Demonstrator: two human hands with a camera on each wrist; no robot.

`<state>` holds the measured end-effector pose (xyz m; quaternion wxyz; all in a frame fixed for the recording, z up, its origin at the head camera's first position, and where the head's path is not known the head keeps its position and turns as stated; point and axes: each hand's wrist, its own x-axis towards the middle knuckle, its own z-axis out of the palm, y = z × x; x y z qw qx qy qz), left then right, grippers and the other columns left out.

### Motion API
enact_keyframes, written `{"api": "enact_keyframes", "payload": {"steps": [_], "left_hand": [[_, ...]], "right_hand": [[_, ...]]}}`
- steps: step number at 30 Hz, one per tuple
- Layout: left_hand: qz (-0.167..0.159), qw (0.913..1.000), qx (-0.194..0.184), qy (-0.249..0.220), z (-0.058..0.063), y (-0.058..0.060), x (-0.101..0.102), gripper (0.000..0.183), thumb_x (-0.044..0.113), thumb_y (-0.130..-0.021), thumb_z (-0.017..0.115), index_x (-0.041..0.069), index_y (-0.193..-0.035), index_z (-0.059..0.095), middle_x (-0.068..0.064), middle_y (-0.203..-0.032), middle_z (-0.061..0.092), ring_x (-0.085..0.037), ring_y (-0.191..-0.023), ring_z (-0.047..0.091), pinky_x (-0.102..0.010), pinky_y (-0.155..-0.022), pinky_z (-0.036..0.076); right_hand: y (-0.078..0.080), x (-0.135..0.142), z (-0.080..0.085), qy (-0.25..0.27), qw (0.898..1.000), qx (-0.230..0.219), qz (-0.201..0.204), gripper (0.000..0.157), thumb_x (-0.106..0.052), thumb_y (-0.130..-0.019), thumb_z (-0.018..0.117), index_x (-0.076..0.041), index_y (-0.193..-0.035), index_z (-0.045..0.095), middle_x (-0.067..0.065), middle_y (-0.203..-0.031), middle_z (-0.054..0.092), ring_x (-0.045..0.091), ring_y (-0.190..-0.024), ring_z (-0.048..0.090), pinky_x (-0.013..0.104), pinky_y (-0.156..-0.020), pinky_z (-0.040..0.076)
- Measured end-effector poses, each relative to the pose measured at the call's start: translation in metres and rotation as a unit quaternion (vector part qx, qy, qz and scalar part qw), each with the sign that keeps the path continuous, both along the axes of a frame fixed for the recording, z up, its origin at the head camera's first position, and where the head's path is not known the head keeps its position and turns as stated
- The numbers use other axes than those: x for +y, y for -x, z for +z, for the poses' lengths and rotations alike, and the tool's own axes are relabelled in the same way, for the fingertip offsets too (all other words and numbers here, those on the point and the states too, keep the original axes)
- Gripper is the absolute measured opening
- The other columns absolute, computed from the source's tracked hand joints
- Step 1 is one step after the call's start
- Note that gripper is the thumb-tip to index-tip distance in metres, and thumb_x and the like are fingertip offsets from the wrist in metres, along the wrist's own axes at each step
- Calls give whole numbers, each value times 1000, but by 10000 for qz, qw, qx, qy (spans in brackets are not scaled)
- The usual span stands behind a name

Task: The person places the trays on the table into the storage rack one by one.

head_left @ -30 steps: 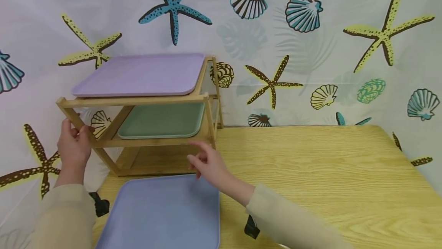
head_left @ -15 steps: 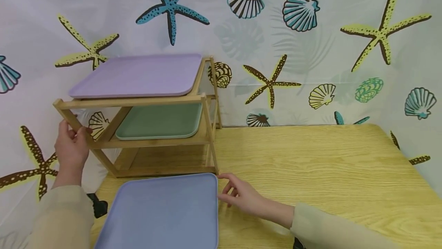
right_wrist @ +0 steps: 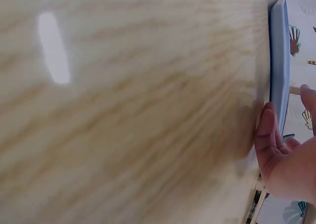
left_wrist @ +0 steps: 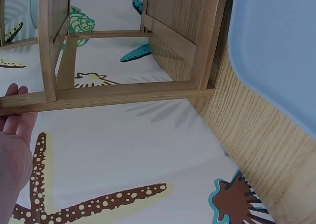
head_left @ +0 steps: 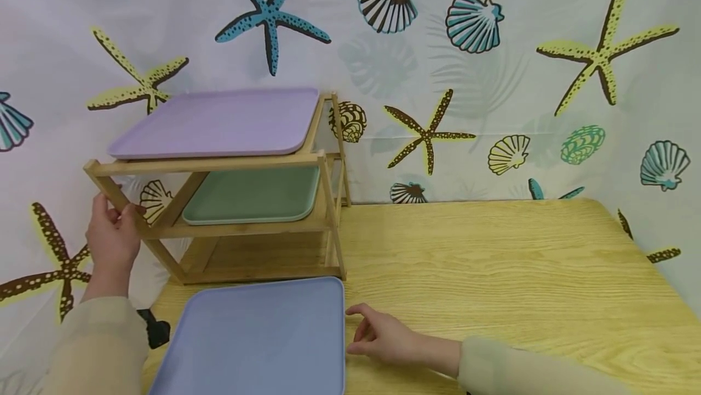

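My left hand (head_left: pixel 112 240) grips the slanted left front post of a wooden shelf rack (head_left: pixel 252 273); the left wrist view shows its fingers (left_wrist: pixel 25 122) around the bar. On the rack's top lies a purple tray (head_left: pixel 224 124), with a green tray (head_left: pixel 252 197) on the shelf below. A blue tray (head_left: pixel 257 340) lies on the table in front, partly out of the head view. My right hand (head_left: pixel 386 337) is beside that tray's right edge, fingers loosely bent. In the right wrist view its fingertips (right_wrist: pixel 268 112) reach the tray's side, thumb apart; contact is unclear.
The wooden table (head_left: pixel 493 273) extends to the right of the rack and blue tray. A curtain (head_left: pixel 493 97) printed with starfish and shells hangs behind and at both sides. A black object (head_left: pixel 157 331) is beside the left sleeve at the table's left edge.
My right hand has moved from over the blue tray's far edge, right and toward me, to the tray's right side. My left hand stays on the rack post, and the trays have not visibly moved.
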<state>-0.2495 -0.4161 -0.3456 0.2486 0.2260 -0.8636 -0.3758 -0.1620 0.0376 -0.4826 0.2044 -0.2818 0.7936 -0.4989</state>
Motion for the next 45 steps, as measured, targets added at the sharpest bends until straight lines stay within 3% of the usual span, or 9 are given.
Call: {"api": "enact_keyframes", "payload": {"steps": [8, 14, 17, 21, 26, 31, 36, 40, 45], "left_hand": [[-82, 10000, -17, 11, -4, 0, 1, 45, 26, -104, 36, 23, -148, 31, -16, -125, 60, -32, -114, 57, -27, -76, 42], [-71, 10000, 37, 13, -2, 1, 1, 45, 26, -103, 36, 23, -148, 32, -15, -122, 60, -32, -113, 57, -22, -72, 39], [-74, 9999, 65, 27, -1, 0, 0, 45, 26, -103, 36, 23, -148, 32, -13, -119, 62, -31, -114, 58, -22, -73, 39], [-58, 10000, 55, -7, 1, 0, 1, 45, 25, -103, 36, 23, -148, 32, -13, -119, 62, -32, -115, 57, -28, -79, 43], [-23, 10000, 74, 48, 2, -1, 1, 44, 25, -103, 38, 23, -147, 33, -4, -108, 63, -29, -111, 59, -21, -72, 40], [-40, 9999, 67, 95, 0, -1, 3, 44, 25, -103, 37, 23, -147, 33, -16, -122, 61, -30, -112, 59, -26, -78, 43], [10, 10000, 83, 51, -2, 0, 2, 45, 25, -103, 37, 23, -147, 33, -17, -125, 61, -27, -112, 60, -29, -83, 44], [-7, 10000, 81, -19, -1, 1, 2, 45, 25, -103, 37, 24, -148, 33, -16, -124, 62, -28, -115, 58, -32, -87, 45], [-20, 10000, 68, 1, -1, 1, 0, 45, 26, -103, 37, 24, -148, 33, -10, -114, 64, -30, -115, 58, -32, -85, 44]], "right_hand": [[-2, -19, -5, -111, 9999, 2, -64, 43, -17, -87, 73, -5, -124, 55, -7, -77, 57, 5, -57, 54, 20, -55, 44], [2, -29, -9, -304, 9972, 601, -325, 34, -17, -83, 78, -5, -110, 62, -9, -65, 53, 2, -51, 47, 20, -56, 41], [5, -33, -9, -248, 9966, 610, -498, 30, -13, -80, 80, -4, -104, 65, -8, -62, 52, 2, -49, 47, 20, -55, 41], [5, -36, -8, -3, 9978, 219, -633, 27, -4, -78, 79, -1, -101, 65, -4, -59, 54, 7, -46, 53, 20, -50, 43], [4, -39, -8, -14, 9974, -30, -725, 24, 4, -78, 75, -1, -100, 65, -2, -59, 54, 11, -45, 55, 20, -46, 44], [2, -39, -9, -16, 9970, -143, -757, 25, 7, -79, 69, -4, -100, 61, -1, -59, 52, 9, -42, 52, 21, -43, 44], [-1, -40, -7, 341, 9946, -641, -740, 32, 9, -84, 57, -7, -111, 53, 5, -61, 55, 13, -41, 54, 28, -40, 48], [-3, -39, -3, 794, 9875, -1219, -605, 43, 10, -86, 60, -5, -124, 46, 11, -76, 59, 19, -56, 61, 33, -48, 53], [-6, -37, 0, 1298, 9772, -1619, -459, 68, 15, -79, 68, -2, -138, 37, 15, -96, 59, 25, -80, 64, 38, -63, 56]]}}
